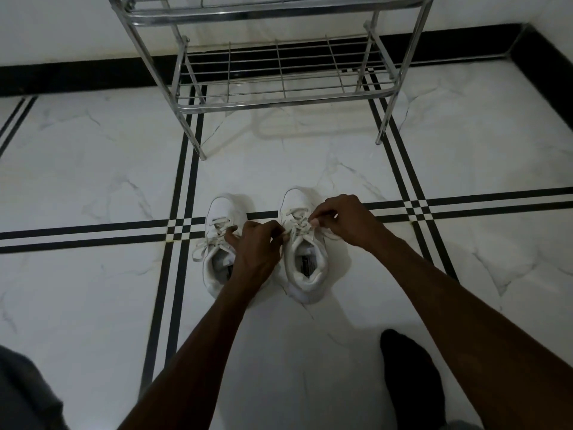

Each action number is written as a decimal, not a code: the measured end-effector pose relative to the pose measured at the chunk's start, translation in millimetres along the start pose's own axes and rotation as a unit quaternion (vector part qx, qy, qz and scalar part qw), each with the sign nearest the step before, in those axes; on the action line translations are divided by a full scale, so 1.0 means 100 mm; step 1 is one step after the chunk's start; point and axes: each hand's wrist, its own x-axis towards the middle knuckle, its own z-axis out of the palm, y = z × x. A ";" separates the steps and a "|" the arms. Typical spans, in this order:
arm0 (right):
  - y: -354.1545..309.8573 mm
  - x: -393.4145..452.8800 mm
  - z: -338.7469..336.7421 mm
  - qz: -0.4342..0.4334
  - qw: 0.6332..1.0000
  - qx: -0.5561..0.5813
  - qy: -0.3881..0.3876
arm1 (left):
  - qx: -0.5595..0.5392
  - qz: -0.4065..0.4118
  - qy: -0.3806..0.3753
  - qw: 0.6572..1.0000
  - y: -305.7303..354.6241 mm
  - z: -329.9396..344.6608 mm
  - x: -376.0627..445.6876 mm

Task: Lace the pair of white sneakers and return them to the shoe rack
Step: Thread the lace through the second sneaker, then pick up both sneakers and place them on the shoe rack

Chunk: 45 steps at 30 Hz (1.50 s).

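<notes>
Two white sneakers stand side by side on the floor, toes pointing away from me. The left sneaker [217,240] has loose laces trailing off its left side. Over the right sneaker [305,265], my left hand [257,246] pinches one lace end at the left of the tongue. My right hand [344,218] pinches the other lace end at the right, fingertips close together. The crossed laces [296,220] run between both hands. My left wrist hides part of the left sneaker's opening.
A chrome shoe rack [279,97] stands against the wall beyond the sneakers, its low wire shelf bare. The floor is white marble with black inlay stripes [183,193]. My dark-socked foot [409,373] rests at the lower right, grey clothing at the lower left.
</notes>
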 end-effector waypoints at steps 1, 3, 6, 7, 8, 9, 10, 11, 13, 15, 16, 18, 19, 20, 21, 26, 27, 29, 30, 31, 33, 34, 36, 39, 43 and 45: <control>0.00 0.02 -0.01 0.006 1.000 0.003 0.002 | 0.002 0.000 -0.003 1.000 0.00 0.00 0.00; 0.03 0.05 -0.01 0.029 1.000 0.007 0.002 | 0.017 0.000 -0.004 1.000 0.01 0.00 0.01; 0.15 -0.01 0.04 0.057 0.998 -0.017 0.004 | 0.047 0.013 0.002 0.999 0.00 0.01 0.00; 0.20 -0.07 0.07 0.063 0.998 -0.011 0.001 | 0.057 0.019 0.005 0.998 0.00 0.02 -0.01; 0.24 -0.12 0.10 0.061 0.998 -0.001 0.002 | 0.064 0.024 0.009 0.998 -0.01 0.02 -0.02; 0.26 -0.19 0.14 0.054 0.998 0.006 0.009 | 0.068 0.029 0.012 0.997 -0.01 0.03 -0.04; 0.28 -0.25 0.18 0.046 0.999 0.016 0.019 | 0.069 0.034 0.015 0.997 -0.01 0.03 -0.06; 0.29 -0.30 0.21 0.038 0.998 0.026 0.031 | 0.068 0.038 0.017 0.997 0.01 0.04 -0.07; 0.30 -0.35 0.28 0.029 0.998 0.028 0.054 | 0.073 0.045 0.025 0.996 0.04 0.05 -0.09; 0.31 -0.33 0.33 0.021 0.997 -0.001 0.078 | 0.092 0.048 0.035 0.994 0.06 0.05 -0.08; 0.31 -0.32 0.34 0.010 0.996 -0.027 0.082 | 0.102 0.049 0.036 0.993 0.06 0.05 -0.07; 0.32 -0.27 0.36 -0.012 0.990 -0.119 0.073 | 0.123 0.058 0.029 0.990 0.04 0.04 -0.07; 0.31 -0.27 0.36 -0.026 0.981 -0.181 0.067 | 0.135 0.069 0.028 0.988 0.03 0.05 -0.06; 0.32 -0.25 0.37 -0.045 0.967 -0.241 0.069 | 0.150 0.080 0.024 0.985 0.02 0.04 -0.06; 0.33 -0.24 0.36 -0.064 0.951 -0.292 0.077 | 0.167 0.089 0.022 0.982 0.02 0.04 -0.07; 0.41 -0.22 0.34 -0.119 0.921 -0.359 0.093 | 0.225 0.115 0.018 0.967 -0.03 0.01 -0.03; 0.42 -0.21 0.34 -0.121 0.922 -0.356 0.095 | 0.226 0.119 0.017 0.967 -0.05 0.00 -0.03; 0.44 -0.22 0.36 -0.115 0.926 -0.344 0.102 | 0.213 0.117 0.020 0.970 -0.06 0.01 -0.03; 0.45 -0.22 0.39 -0.110 0.931 -0.331 0.110 | 0.207 0.115 0.019 0.971 -0.06 0.01 -0.04; 0.45 -0.23 0.42 -0.101 0.938 -0.309 0.115 | 0.202 0.116 0.022 0.972 -0.06 0.01 -0.03; 0.45 -0.24 0.46 -0.078 0.956 -0.255 0.119 | 0.166 0.122 0.018 0.978 -0.07 -0.03 -0.02; 0.44 -0.25 0.47 -0.052 0.969 -0.218 0.108 | 0.135 0.122 0.011 0.983 -0.09 -0.09 -0.01; 0.41 -0.28 0.44 0.049 0.992 -0.101 0.057 | 0.093 0.103 0.027 0.990 -0.20 -0.24 0.03; 0.26 -0.34 0.32 0.214 0.968 0.117 -0.053 | 0.056 -0.041 0.063 0.996 -0.52 -0.49 0.06; 0.12 -0.37 0.28 0.216 0.950 0.179 -0.138 | -0.107 -0.185 -0.013 0.977 -0.87 -0.75 -0.09; 0.11 -0.34 0.32 0.204 0.964 0.118 -0.119 | -0.239 -0.217 -0.095 0.942 -0.83 -0.81 -0.25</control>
